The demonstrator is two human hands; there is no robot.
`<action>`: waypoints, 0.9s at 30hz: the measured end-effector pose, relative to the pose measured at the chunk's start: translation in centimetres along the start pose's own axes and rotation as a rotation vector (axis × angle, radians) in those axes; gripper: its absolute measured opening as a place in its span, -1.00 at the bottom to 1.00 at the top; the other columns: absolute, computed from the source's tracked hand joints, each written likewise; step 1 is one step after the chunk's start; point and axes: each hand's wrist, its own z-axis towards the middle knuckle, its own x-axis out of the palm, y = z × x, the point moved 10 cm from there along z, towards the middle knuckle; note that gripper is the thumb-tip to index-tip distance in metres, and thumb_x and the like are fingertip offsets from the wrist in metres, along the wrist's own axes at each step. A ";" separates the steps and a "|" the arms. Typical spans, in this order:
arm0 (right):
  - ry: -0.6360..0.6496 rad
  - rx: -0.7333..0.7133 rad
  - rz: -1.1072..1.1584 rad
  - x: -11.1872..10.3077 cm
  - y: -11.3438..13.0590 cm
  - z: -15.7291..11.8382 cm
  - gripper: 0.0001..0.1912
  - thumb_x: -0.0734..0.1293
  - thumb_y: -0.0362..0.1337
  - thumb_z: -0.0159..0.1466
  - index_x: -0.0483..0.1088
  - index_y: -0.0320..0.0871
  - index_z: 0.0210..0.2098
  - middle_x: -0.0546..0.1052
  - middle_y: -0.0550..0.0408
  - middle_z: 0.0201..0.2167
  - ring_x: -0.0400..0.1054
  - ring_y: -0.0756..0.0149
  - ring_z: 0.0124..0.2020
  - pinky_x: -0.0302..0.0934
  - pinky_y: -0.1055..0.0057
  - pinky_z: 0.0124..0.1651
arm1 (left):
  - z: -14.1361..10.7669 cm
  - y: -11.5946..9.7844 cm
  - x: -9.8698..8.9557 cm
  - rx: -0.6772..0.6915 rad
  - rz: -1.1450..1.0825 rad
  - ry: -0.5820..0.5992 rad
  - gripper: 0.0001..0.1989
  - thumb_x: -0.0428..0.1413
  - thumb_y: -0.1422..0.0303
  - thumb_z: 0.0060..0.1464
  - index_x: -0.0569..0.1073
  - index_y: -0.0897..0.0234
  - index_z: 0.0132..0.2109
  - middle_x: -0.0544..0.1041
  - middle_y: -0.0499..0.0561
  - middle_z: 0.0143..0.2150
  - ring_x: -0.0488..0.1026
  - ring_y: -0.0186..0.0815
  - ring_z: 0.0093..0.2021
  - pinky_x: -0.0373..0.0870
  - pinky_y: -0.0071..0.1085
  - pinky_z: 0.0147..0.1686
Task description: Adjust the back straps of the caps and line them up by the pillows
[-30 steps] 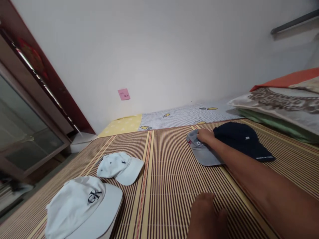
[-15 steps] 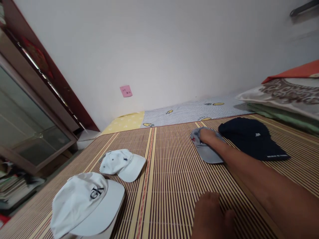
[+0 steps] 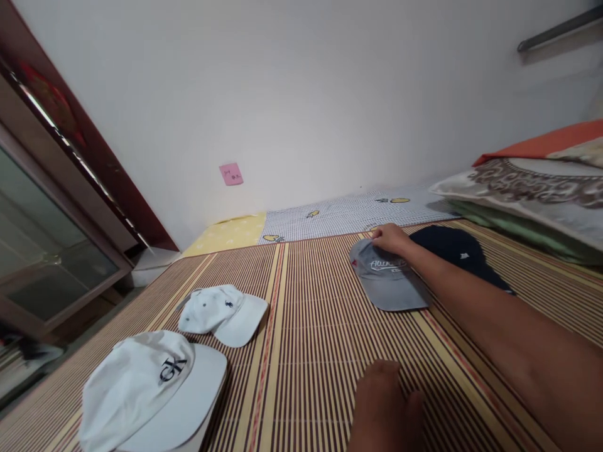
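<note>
A grey baseball cap (image 3: pixel 391 292) with white lettering on its front lies on the striped mat, brim toward me. My right hand (image 3: pixel 392 238) is at the back of its crown, fingers pinched together on the fabric. Behind my right forearm sits a dark navy cap (image 3: pixel 447 246), partly covered by the arm. My left hand (image 3: pixel 384 405) rests low in the middle, holding nothing, with loosely bent fingers and the thumb apart. Over on the left are a small white cap (image 3: pixel 211 311) with a little dark emblem and a larger white cap (image 3: pixel 136 383) with black letters.
The bamboo-style mat (image 3: pixel 315 326) covers the bed. A patterned sheet (image 3: pixel 330 216) shows along the wall. Pillows (image 3: pixel 532 188) are stacked at the right. A pink note (image 3: pixel 231 174) is on the wall, and a glass-panelled door (image 3: pixel 47 232) stands at the left.
My right hand has moved from the front of the grey cap's crown to its back, uncovering the lettering. The crown looks fuller. The view has shifted slightly; my left hand stays low.
</note>
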 end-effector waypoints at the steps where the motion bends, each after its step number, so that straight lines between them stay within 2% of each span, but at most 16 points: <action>1: 0.009 0.010 -0.012 -0.6 -0.1 0.0 -0.93 0.43 -0.38 0.23 0.60 -0.22 -0.32 0.65 -0.09 -0.28 0.53 0.13 -0.16 0.32 0.33 -0.14 | 0.0 0.0 0.0 0.004 0.004 -0.002 -0.45 0.12 0.30 0.18 0.41 0.34 0.30 0.42 0.20 0.32 0.30 -0.04 0.33 0.15 -0.14 0.37; 4: 0.034 0.033 -0.069 -1.9 0.0 -0.3 -0.88 0.43 -0.29 0.29 0.58 -0.23 -0.24 0.64 -0.03 -0.25 0.52 0.18 -0.16 0.35 0.30 -0.10 | 0.1 0.1 0.1 0.018 0.013 0.001 -0.43 0.11 0.30 0.17 0.40 0.36 0.31 0.40 0.23 0.34 0.28 -0.02 0.36 0.14 -0.12 0.38; 8: 0.048 0.020 -0.145 -2.9 0.7 -1.0 -0.80 0.41 -0.17 0.36 0.53 -0.20 -0.17 0.60 -0.01 -0.11 0.49 0.17 -0.05 0.37 0.13 0.05 | -0.3 -0.1 -0.2 0.034 0.010 -0.001 -0.44 0.10 0.28 0.17 0.41 0.36 0.29 0.41 0.22 0.34 0.28 -0.03 0.36 0.13 -0.15 0.38; 15: 0.091 -0.033 -0.178 -2.2 2.2 -1.3 -0.76 0.38 -0.14 0.40 0.51 -0.19 -0.08 0.57 -0.02 -0.03 0.48 0.15 0.00 0.38 0.07 0.09 | -0.5 -0.5 -0.5 0.031 0.020 -0.023 -0.45 0.11 0.32 0.14 0.44 0.36 0.27 0.47 0.22 0.27 0.36 -0.05 0.29 0.20 -0.17 0.33; 21: 0.051 -0.016 -0.159 -1.9 1.9 -1.4 -0.73 0.37 -0.13 0.41 0.49 -0.20 -0.04 0.56 -0.03 -0.01 0.48 0.14 0.00 0.37 0.06 0.09 | -0.2 0.0 -0.1 0.028 0.024 -0.013 -0.42 0.09 0.28 0.16 0.41 0.37 0.30 0.41 0.23 0.34 0.29 -0.04 0.36 0.13 -0.16 0.37; 24: 0.011 -0.007 -0.146 -2.9 1.3 -1.7 -0.75 0.36 -0.13 0.40 0.51 -0.19 -0.09 0.58 -0.01 -0.04 0.48 0.15 -0.01 0.34 0.08 0.09 | -0.2 0.2 0.0 0.031 0.032 -0.002 -0.39 0.09 0.26 0.17 0.39 0.38 0.32 0.37 0.25 0.38 0.25 -0.01 0.39 0.12 -0.12 0.39; 27: -0.051 0.001 -0.124 -4.5 0.5 -2.3 -0.81 0.32 -0.26 0.41 0.51 -0.21 -0.08 0.58 -0.09 -0.01 0.46 0.13 0.03 0.29 0.16 0.10 | -0.2 0.0 -0.1 0.040 0.035 0.013 -0.39 0.09 0.25 0.17 0.38 0.39 0.33 0.38 0.27 0.36 0.27 0.00 0.37 0.14 -0.11 0.38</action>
